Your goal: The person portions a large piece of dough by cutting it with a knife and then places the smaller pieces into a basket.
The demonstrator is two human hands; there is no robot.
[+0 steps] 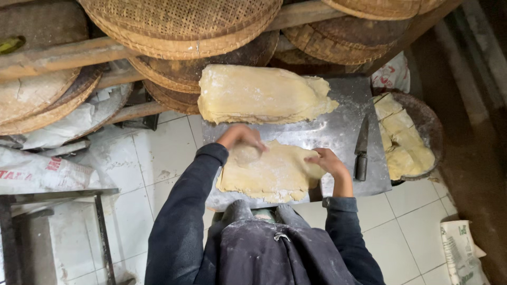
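Working a flat slab of dough (269, 177) on a floured metal table (338, 132), both hands on it. Left hand (240, 138) curled loosely over a small round lump of dough (247, 154) at the slab's far left corner, pressing down on it, not fully gripping it as far as visible. Right hand (327, 161) pinching the slab's right edge, fingers folded over it. Sitting just beyond both hands: a big folded block of dough (261, 95), dusted with flour, not touching the slab. Lying just right of the right hand: a dark-handled knife (362, 148), blade pointing away. Further right, off the table edge: a round basket (428, 124) holding cut dough pieces (404, 142). Stacking up above the hands on wooden racks: woven trays (179, 26). Showing below the table: white floor tiles (153, 169)
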